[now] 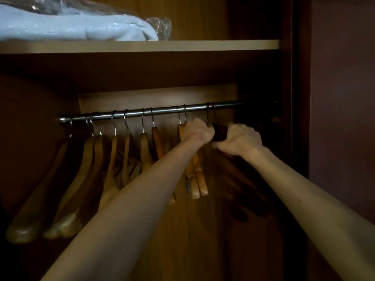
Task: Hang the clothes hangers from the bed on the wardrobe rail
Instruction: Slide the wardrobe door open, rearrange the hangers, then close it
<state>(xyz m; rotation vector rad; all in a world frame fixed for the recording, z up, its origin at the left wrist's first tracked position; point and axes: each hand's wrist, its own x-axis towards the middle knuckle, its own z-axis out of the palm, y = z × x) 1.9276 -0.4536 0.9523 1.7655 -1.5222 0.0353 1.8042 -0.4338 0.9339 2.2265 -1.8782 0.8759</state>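
A metal wardrobe rail (162,111) runs across the dim wardrobe with several wooden hangers (113,159) hooked over it. Two hooks (210,113) sit on the rail at the right end, above a dark wooden hanger (220,133). My left hand (197,131) and my right hand (240,139) both grip the top of this dark hanger, one on each side of its neck, just below the rail. Whether a second dark hanger hangs behind it is too dark to tell. Two pale hangers (197,179) hang just left of my left wrist.
A wooden shelf (142,46) lies above the rail, carrying a light blue folded bundle (77,25) partly wrapped in clear plastic. The wardrobe's dark side panel (300,98) stands close on the right of my right hand. The back panel (158,98) is brown wood.
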